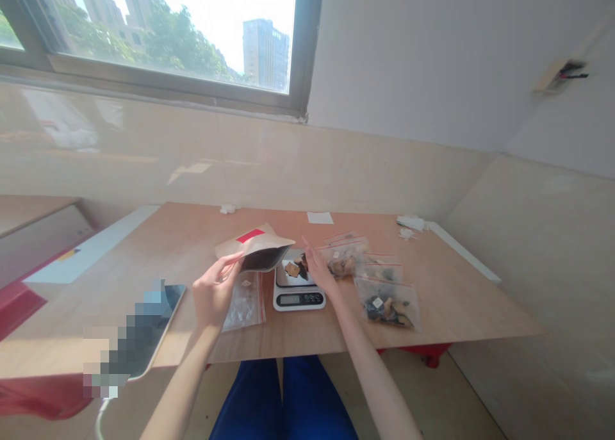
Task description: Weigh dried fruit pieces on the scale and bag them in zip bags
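The table (446, 293) bears bags (388, 299) of dark pieces (394, 310) near an open pouch (263, 242).

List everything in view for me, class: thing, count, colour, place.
Table: one, light brown, across middle
Scale: one, white, table centre
Pieces: several, brown and black, on scale
Paper bag: one, brown, left of scale
Clear bags: several, see-through, either side of scale
Tablet: one, dark, left front
Paper scraps: several, white, table's far edge
Red items: count unclear, red, left and below
Window: one, grey, upper left
Wall box: one, pale, upper right
Legs: two, blue, bottom centre
Left hand: one, bare, holding paper bag
Right hand: one, bare, beside pieces
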{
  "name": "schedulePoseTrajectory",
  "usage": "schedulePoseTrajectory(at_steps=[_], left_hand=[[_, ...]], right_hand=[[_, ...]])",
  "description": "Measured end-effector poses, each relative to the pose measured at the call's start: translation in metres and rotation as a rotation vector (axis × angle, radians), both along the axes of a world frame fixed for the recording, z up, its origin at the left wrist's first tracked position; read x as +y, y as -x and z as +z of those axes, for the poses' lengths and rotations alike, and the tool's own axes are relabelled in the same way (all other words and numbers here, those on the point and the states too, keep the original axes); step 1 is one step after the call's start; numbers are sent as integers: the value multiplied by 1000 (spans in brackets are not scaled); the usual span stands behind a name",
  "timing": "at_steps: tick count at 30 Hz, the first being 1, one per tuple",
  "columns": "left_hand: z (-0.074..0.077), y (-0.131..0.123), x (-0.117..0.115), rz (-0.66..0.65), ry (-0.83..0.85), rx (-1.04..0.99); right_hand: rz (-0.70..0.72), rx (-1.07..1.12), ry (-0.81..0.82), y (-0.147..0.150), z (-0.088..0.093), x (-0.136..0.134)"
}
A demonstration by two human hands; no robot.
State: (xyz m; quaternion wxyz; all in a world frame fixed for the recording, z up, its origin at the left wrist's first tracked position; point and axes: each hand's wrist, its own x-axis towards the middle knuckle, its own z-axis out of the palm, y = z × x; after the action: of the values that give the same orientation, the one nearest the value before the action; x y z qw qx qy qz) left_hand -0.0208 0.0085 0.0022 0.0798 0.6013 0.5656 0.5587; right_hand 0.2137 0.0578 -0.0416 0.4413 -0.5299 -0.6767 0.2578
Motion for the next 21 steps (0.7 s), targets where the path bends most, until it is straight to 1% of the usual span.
schedulePoseTrajectory(at_steps=[1, 3, 5, 7, 10, 12, 13, 14, 15, 16, 18, 20, 21], left_hand=[[-1, 1, 0, -8, -3, -3], [-4, 2, -1, -21, -7, -11], [-5, 3, -1, -25, -11, -19], [-6, 4, -1, -25, -14, -25], [-6, 2, -3, -28, -17, -36], [-5, 0, -5, -38, -3, -39], [-5, -1, -7, -48, 7, -41], [-5, -3, -8, -58, 14, -42], [-6, -4, -9, -67, 15, -40], [-7, -6, -11, -72, 6, -36], [-12, -8, -14, -72, -39, -20], [-20, -8, -18, -61, -93, 1], [-25, -9, -21, -56, -116, 9]], right_hand=[[2, 71, -4, -1, 0, 1], [-64, 168, -24, -5, -1, 3], [-175, 188, -66, -11, -2, 1], [-253, 156, -134, -14, -2, -6], [-323, 108, -267, -9, 9, -29], [-341, 70, -363, 5, 21, -50], [-295, 26, -403, 15, 27, -61], [-177, -47, -436, 26, 32, -69], [-23, -149, -449, 38, 37, -75], [52, -226, -447, 50, 40, -77], [120, -360, -351, 72, 42, -72], [118, -433, -217, 89, 41, -58], [119, -444, -175, 96, 41, -49]])
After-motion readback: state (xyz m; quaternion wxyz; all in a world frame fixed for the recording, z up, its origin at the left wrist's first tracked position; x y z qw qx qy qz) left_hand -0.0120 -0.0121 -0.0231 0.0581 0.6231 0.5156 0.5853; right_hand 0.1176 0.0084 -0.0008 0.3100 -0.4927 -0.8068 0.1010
